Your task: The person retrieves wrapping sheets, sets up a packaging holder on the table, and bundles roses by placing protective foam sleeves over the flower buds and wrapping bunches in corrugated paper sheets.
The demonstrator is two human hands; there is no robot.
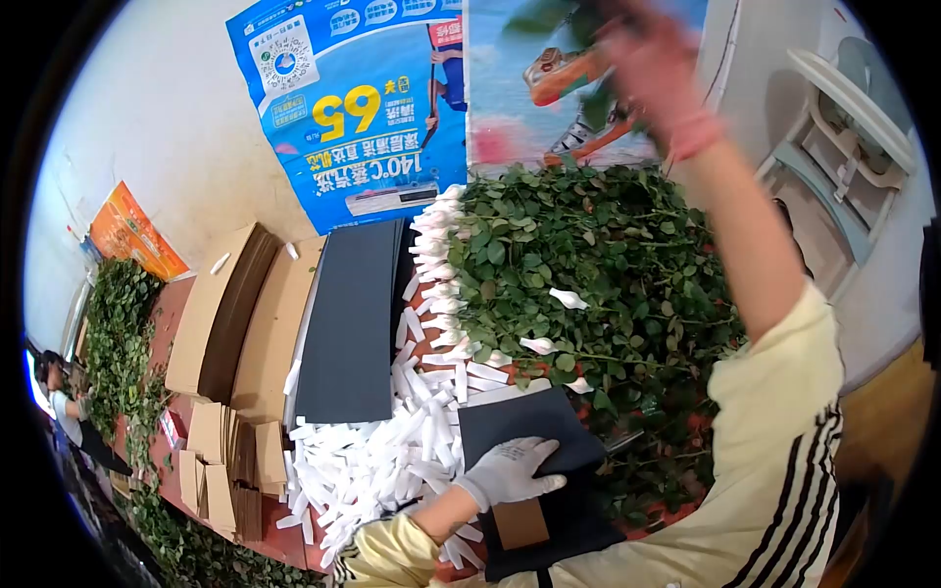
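Under the left hand [512,472], black paper [524,421]

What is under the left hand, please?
The left hand is on a dark sheet, and a brown piece shows beside the palm. What lies directly beneath the palm is covered and cannot be seen.

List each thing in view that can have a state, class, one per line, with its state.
Left hand: gloved, fingers spread, palm down on the folder-like dark sheet
Right hand: raised, blurred; grip unclear
Dark sheet: under the left hand
Long dark sheets: stacked
White sleeves: loose, heaped
Leafy stems: piled
Long cardboard pieces: stacked
Blue poster: up against the wall
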